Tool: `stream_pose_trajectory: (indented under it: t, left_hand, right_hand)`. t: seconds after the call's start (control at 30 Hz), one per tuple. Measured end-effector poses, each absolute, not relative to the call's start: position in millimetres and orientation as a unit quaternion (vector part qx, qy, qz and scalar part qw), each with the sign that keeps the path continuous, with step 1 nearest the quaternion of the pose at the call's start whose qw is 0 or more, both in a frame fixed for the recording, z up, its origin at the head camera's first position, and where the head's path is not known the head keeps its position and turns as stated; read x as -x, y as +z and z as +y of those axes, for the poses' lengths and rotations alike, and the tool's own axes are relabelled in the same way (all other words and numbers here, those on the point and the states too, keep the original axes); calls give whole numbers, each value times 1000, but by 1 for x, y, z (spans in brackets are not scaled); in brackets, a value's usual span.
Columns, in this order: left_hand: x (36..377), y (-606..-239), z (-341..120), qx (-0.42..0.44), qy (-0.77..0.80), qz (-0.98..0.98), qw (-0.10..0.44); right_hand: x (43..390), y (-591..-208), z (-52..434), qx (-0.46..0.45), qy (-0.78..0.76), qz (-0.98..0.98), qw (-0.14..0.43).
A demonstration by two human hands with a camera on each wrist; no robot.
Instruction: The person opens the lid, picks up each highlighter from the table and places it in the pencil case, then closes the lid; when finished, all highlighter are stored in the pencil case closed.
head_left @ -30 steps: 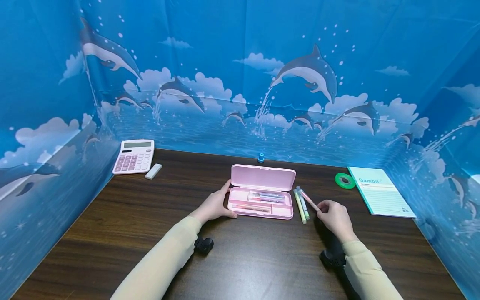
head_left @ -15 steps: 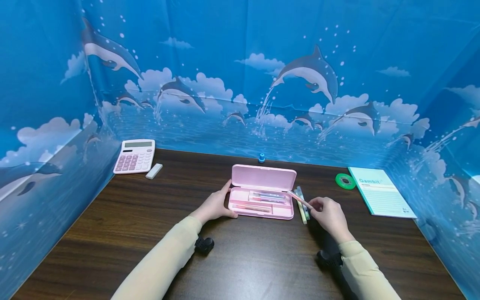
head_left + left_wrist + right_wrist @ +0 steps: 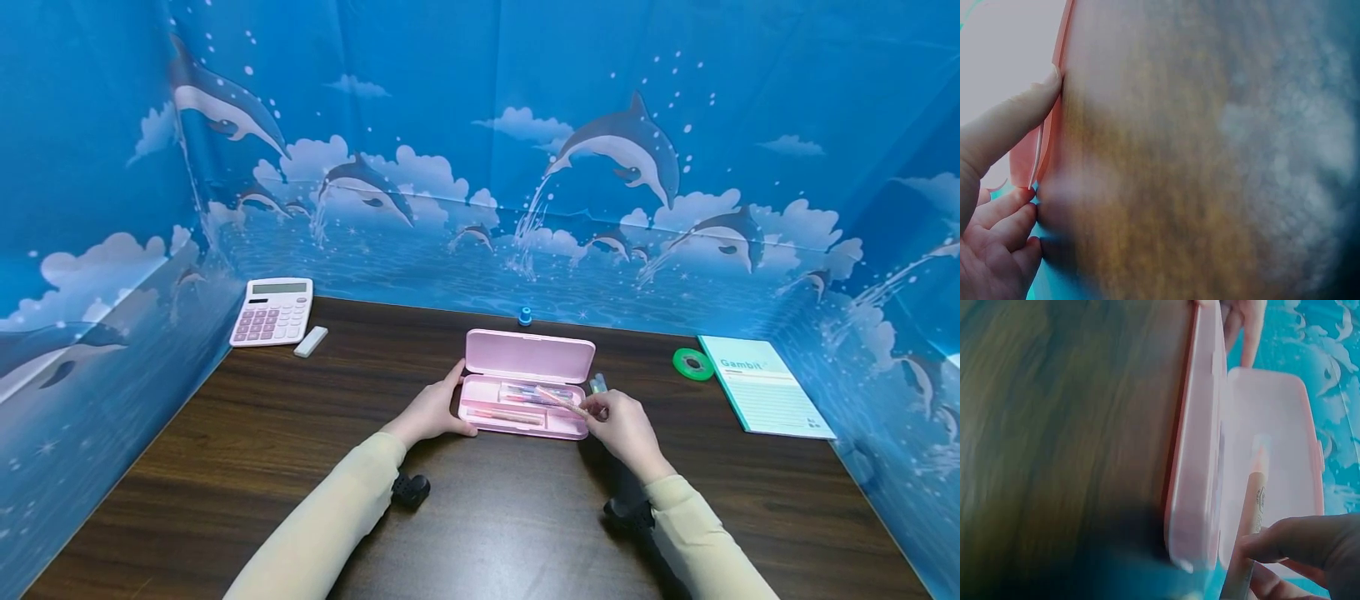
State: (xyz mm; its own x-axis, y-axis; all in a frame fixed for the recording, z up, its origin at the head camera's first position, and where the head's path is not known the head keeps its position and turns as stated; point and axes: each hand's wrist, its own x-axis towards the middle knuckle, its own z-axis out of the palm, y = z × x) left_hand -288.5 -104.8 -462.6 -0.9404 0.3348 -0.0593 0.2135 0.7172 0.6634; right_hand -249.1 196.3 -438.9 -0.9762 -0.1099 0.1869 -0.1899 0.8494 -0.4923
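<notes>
An open pink pencil case (image 3: 525, 398) lies mid-table with several pens in its tray. My left hand (image 3: 431, 412) holds the case's left end, thumb on the far side and fingers on the near side; the left wrist view shows those fingertips (image 3: 1019, 119) against the pink edge (image 3: 1044, 147). My right hand (image 3: 624, 427) pinches a pink pen (image 3: 561, 402) and holds it slanted over the tray's right end. The right wrist view shows that pen (image 3: 1249, 522) above the open case (image 3: 1204, 450). More pens (image 3: 597, 384) lie on the table right of the case, mostly hidden by my right hand.
A pink calculator (image 3: 273, 311) and a white eraser (image 3: 311, 341) sit at the back left. A small blue object (image 3: 524, 316) stands behind the case. A green tape roll (image 3: 692, 363) and a teal notebook (image 3: 765, 385) lie at the right. Blue dolphin-print walls enclose the dark wooden table (image 3: 225, 467).
My right hand lifted a pink pen from the pens beside the case and carried it left over the tray. The left hand stayed on the case.
</notes>
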Motion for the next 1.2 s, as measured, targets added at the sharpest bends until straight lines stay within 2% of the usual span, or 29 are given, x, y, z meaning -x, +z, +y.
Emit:
stream_pose_trajectory:
  t: [0.7,1.0,1.2]
  left_hand:
    - [289,-462,-105,-145,345,922,94]
    - [289,-462,-105,-146,344,923,94]
    - [290,-464,-105,-148,342,923,93]
  right_hand:
    - [256,-445,133,-187,268,-940,93]
    - [258,-444,130,-182,293,-935,80]
    - [258,-444,140,-168,299,-934,103]
